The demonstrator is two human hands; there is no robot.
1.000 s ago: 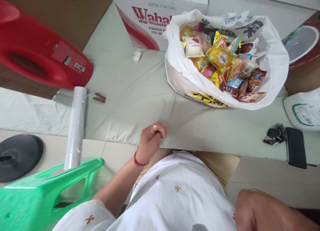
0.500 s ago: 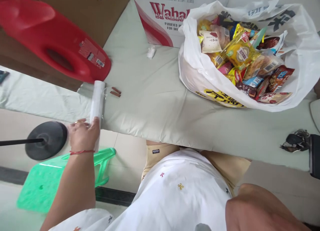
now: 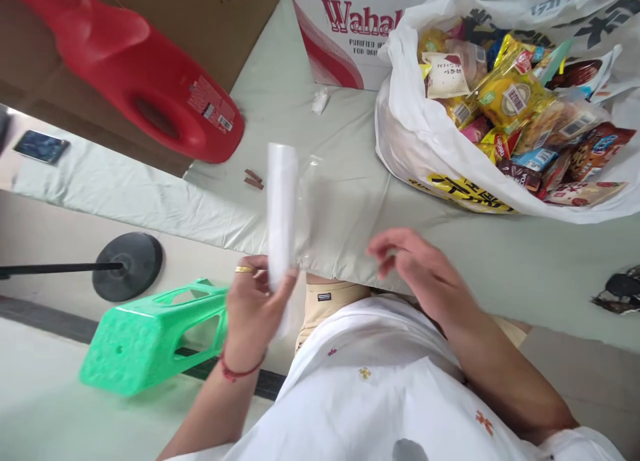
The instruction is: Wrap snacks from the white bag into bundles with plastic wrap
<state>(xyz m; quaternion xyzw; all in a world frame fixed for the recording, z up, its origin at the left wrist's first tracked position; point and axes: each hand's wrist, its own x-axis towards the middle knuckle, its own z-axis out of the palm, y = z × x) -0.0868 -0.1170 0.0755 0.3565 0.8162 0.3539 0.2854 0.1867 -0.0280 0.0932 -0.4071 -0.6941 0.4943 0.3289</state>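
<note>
While our left hand (image 3: 255, 308) grips the white roll (image 3: 281, 214), our right hand (image 3: 420, 268), loosely curled and empty, hovers by the table's edge (image 3: 345, 244).

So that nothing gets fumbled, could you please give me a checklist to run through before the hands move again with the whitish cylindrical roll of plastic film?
1. Left hand gripping the whitish cylindrical roll of plastic film: ok.
2. Right hand free: ok, nothing visible in it.
3. Loose edge of the clear film found: cannot tell, blurred.
4. Pale green cloth clear of scraps: not ok, thin brown strips lie near the roll.
5. White plastic bag of wrapped snacks open at the top: ok.
</note>
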